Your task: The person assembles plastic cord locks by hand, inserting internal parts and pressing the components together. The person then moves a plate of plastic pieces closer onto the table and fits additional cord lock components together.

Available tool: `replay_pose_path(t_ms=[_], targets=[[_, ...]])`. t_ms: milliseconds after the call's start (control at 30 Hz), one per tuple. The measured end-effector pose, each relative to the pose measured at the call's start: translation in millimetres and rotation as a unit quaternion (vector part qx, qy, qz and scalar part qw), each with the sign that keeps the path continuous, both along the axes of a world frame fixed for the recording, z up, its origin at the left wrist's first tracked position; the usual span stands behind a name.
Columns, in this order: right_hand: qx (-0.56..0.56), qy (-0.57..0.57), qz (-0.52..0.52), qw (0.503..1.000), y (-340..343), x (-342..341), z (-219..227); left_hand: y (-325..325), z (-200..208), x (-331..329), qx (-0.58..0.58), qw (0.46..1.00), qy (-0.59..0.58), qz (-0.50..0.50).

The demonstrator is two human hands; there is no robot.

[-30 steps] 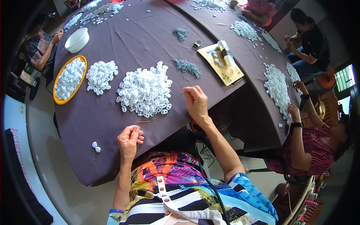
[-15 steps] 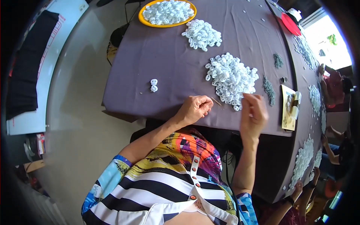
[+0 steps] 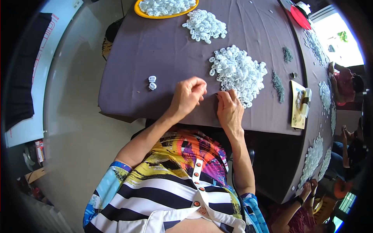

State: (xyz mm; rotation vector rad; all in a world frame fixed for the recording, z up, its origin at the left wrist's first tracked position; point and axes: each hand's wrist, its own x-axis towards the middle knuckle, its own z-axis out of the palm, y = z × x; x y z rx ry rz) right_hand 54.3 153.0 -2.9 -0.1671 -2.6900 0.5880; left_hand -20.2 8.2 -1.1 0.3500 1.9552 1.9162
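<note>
My left hand (image 3: 188,95) hovers over the near part of the table with its fingers curled in; whatever it may hold is hidden. Close by on its right, my right hand (image 3: 230,110) reaches down, thumb and fingers pinched at the near left edge of a big pile of small white oval plastic pieces (image 3: 239,72). I cannot make out what is in that pinch. Two similar white pieces (image 3: 152,82) lie together to the left, apart from the pile. A tiny tan bit (image 3: 138,92) rests near them.
Behind lie a smaller white pile (image 3: 205,26) and a yellow-rimmed tray (image 3: 163,16) full of white pieces. On the right are two heaps of small grey bits (image 3: 278,86) and a yellow card (image 3: 298,110). Other people's hands (image 3: 307,190) work at the far right beside more piles.
My right hand has swung left and down to the pile's edge. My left hand has shifted slightly up and left. The thin tan stick between them no longer shows. The view has tilted slightly.
</note>
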Motion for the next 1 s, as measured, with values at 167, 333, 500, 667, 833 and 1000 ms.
replay_pose_path(t_ms=[167,333,500,667,833,1000], targets=[[-0.014,0.008,0.044,0.999,3,4,6,23,-5,-26,-0.070,0.983,0.170,0.024],[-0.010,0.018,0.021,1.000,8,7,7,48,-15,-31,-0.185,0.921,0.340,0.042],[-0.019,0.024,0.023,0.999,4,7,2,50,-16,-31,-0.214,0.912,0.348,0.033],[-0.017,0.030,0.010,0.999,6,10,1,53,-8,-30,-0.269,0.893,0.362,-0.006],[-0.031,0.065,0.015,0.997,7,13,-4,49,-2,-23,-0.260,0.870,0.415,-0.058],[-0.088,0.085,0.027,0.992,10,16,-7,51,2,-25,-0.271,0.865,0.415,-0.083]])
